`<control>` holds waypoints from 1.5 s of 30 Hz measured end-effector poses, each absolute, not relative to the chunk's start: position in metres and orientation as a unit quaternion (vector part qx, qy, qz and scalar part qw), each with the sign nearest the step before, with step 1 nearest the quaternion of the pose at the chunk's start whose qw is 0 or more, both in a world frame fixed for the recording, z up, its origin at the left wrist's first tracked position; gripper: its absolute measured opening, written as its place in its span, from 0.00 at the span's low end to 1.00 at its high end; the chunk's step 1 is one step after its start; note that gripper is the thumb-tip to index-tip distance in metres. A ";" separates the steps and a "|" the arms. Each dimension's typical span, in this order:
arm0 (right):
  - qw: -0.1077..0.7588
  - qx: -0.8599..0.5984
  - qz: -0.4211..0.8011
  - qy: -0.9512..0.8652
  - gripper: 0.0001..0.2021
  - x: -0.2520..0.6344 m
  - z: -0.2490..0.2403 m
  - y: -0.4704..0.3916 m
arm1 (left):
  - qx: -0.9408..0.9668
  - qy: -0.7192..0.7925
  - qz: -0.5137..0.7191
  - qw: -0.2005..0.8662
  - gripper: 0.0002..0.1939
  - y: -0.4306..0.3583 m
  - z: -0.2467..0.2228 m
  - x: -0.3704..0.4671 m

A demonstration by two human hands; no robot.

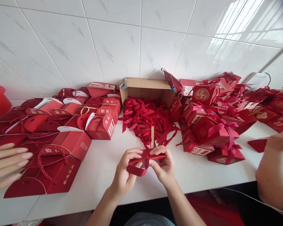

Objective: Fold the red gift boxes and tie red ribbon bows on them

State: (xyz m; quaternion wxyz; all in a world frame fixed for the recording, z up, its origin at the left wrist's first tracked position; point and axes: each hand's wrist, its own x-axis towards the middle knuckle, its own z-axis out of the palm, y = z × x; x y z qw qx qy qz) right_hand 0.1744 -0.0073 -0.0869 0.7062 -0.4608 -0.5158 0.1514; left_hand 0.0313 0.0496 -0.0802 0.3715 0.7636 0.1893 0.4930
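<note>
L hand (125, 171) & R hand (165, 164) grip red ribboned box (147, 156) (bare tabletop (141, 188) nr front edge (143, 201)).

A person is wearing a muted grey garment (148, 219), its rounded edge showing at the bottom of the head view, while both slim forearms (184, 202) are going uncovered, tapering at the wrists toward a bare left hand (122, 174) and bare right hand (165, 166).

Glossy wall tiles (113, 40), matt cardboard carton (144, 82), satiny cloth ribbons (143, 116), smooth paper boxes (99, 128)
</note>
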 end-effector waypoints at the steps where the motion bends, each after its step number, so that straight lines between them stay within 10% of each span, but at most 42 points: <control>1: 0.707 -0.456 0.144 -0.521 0.11 0.174 -0.086 -0.009 | 0.754 0.195 0.521 0.349 0.19 0.047 -0.079 0.028; 8: 0.679 -0.448 0.043 -0.580 0.09 0.176 -0.078 -0.019 | 0.775 0.235 0.585 0.050 0.18 0.032 -0.059 -0.004; 45: 0.619 -0.437 -0.008 -0.652 0.07 0.178 -0.065 -0.035 | 0.805 0.246 0.382 0.381 0.10 0.026 -0.036 0.006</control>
